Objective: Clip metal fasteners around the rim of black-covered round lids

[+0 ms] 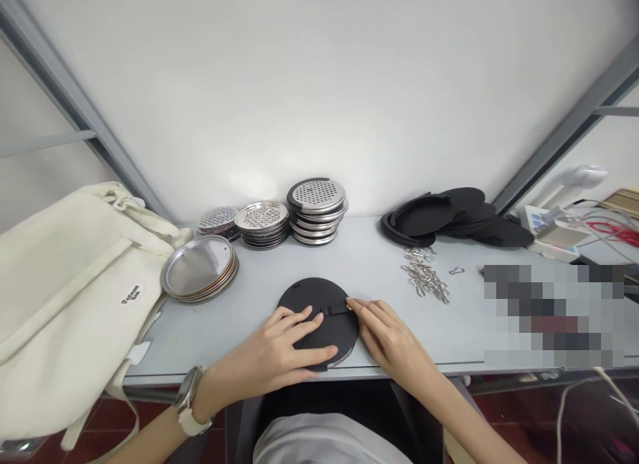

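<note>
A round black disc (312, 291) lies near the table's front edge, with a short black strap (335, 310) across its upper face. Spread over the disc's lower left part, the fingers of my left hand (294, 344) press on it, the forefinger close to the strap's inner end. My right hand (382, 327) pinches the strap's outer end at the disc's right rim. A tiny shiny spot shows at those fingertips, too small to name. Beyond the right hand lies a loose pile of small metal snap hooks (426, 281).
Perforated round metal plates stand in stacks (262, 218) along the wall. Plain round metal lids (197, 264) are piled at left, beside a cream backpack (84, 297). More black round pieces (449, 214) lie at the back right, near a power strip (546, 231) and cables.
</note>
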`<state>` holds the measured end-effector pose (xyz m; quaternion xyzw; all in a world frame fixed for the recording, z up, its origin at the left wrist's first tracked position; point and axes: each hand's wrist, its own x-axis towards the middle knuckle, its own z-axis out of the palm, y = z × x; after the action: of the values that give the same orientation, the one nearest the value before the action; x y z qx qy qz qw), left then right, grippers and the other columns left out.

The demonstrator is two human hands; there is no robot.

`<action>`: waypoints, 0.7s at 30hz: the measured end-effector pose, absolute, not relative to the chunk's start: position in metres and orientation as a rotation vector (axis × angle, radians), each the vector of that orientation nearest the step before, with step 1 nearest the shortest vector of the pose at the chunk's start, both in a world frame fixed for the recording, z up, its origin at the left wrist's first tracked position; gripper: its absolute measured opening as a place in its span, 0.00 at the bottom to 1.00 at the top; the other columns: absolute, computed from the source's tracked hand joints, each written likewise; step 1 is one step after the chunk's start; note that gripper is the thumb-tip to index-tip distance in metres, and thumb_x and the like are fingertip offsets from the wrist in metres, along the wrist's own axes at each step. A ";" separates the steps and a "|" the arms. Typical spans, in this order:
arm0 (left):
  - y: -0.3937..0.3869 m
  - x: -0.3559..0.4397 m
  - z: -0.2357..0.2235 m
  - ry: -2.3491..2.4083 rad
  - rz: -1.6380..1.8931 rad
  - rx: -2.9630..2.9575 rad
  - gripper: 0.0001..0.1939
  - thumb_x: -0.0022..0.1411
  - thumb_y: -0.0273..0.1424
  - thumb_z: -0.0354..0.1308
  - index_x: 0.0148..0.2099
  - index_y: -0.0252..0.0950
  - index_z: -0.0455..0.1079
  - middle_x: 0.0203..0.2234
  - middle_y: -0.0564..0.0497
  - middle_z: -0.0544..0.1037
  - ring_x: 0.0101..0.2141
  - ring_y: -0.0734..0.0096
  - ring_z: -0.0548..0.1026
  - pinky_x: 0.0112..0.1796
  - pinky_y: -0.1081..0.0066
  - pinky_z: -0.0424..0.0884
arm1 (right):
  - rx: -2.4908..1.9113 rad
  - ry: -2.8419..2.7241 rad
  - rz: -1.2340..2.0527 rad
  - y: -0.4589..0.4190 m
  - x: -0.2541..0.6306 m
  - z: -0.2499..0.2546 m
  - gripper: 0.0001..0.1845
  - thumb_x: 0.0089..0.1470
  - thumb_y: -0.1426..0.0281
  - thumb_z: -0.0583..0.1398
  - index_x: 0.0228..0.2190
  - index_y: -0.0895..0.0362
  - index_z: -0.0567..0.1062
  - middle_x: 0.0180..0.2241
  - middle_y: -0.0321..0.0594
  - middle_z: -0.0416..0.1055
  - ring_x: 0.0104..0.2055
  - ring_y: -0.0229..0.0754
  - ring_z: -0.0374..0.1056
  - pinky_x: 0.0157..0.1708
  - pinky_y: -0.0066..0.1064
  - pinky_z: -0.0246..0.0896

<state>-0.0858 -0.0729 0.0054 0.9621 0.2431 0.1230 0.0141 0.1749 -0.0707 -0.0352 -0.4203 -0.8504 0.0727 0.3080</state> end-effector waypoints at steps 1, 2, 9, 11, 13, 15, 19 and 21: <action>-0.072 -0.084 0.006 0.725 0.392 3.031 0.19 0.65 0.37 0.53 0.58 0.50 0.63 0.57 0.47 0.67 0.58 0.53 0.63 0.50 0.59 0.64 | -1.123 -2.253 0.177 -0.071 0.175 -0.036 0.26 0.62 0.77 0.48 0.60 0.53 0.57 0.48 0.47 0.70 0.46 0.48 0.67 0.46 0.46 0.69; -0.071 -0.082 0.006 0.703 0.415 3.065 0.18 0.66 0.36 0.53 0.57 0.51 0.64 0.56 0.47 0.68 0.58 0.54 0.64 0.49 0.61 0.65 | -1.134 -2.258 0.162 -0.071 0.175 -0.036 0.27 0.61 0.78 0.47 0.61 0.53 0.55 0.49 0.47 0.69 0.47 0.49 0.67 0.46 0.46 0.69; -0.063 -0.067 -0.002 0.546 0.582 3.426 0.19 0.66 0.29 0.52 0.58 0.44 0.63 0.51 0.43 0.72 0.52 0.56 0.71 0.42 0.64 0.70 | -1.208 -2.294 0.081 -0.068 0.175 -0.041 0.36 0.57 0.81 0.47 0.64 0.55 0.44 0.56 0.50 0.62 0.55 0.50 0.62 0.52 0.48 0.66; -0.061 -0.063 0.005 0.498 0.534 3.522 0.20 0.66 0.28 0.51 0.59 0.41 0.61 0.51 0.42 0.72 0.50 0.56 0.72 0.41 0.65 0.70 | -1.225 -2.304 0.045 -0.067 0.176 -0.042 0.37 0.56 0.81 0.49 0.64 0.57 0.42 0.58 0.52 0.61 0.56 0.51 0.61 0.53 0.49 0.65; -0.058 -0.058 0.015 0.475 0.490 3.565 0.20 0.66 0.27 0.51 0.60 0.39 0.60 0.51 0.41 0.72 0.50 0.56 0.72 0.41 0.65 0.71 | -1.223 -2.313 0.011 -0.065 0.177 -0.043 0.38 0.56 0.79 0.51 0.64 0.58 0.41 0.58 0.54 0.59 0.56 0.53 0.61 0.52 0.49 0.65; -0.053 -0.053 0.023 0.382 0.532 3.576 0.19 0.65 0.26 0.51 0.58 0.37 0.62 0.48 0.42 0.74 0.47 0.59 0.74 0.39 0.66 0.71 | -1.212 -2.316 -0.010 -0.061 0.178 -0.043 0.39 0.55 0.77 0.54 0.64 0.60 0.42 0.57 0.56 0.61 0.55 0.54 0.62 0.51 0.49 0.66; -0.034 -0.039 0.033 0.242 0.748 3.486 0.13 0.66 0.31 0.50 0.51 0.35 0.67 0.39 0.45 0.77 0.39 0.67 0.76 0.35 0.70 0.69 | -1.218 -2.312 0.020 -0.047 0.183 -0.040 0.34 0.55 0.71 0.58 0.60 0.61 0.52 0.50 0.56 0.68 0.50 0.54 0.67 0.47 0.48 0.68; -0.023 -0.032 0.037 0.203 0.792 3.440 0.12 0.66 0.34 0.49 0.48 0.36 0.68 0.34 0.47 0.78 0.34 0.72 0.76 0.33 0.72 0.68 | -1.244 -2.305 0.063 -0.040 0.186 -0.037 0.31 0.55 0.67 0.59 0.58 0.62 0.57 0.46 0.56 0.71 0.47 0.54 0.69 0.43 0.47 0.70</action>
<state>-0.0318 -0.0229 0.0375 0.9541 0.0564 0.2196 -0.1958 0.1857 -0.0397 -0.0365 -0.4587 -0.8500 0.0233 0.2580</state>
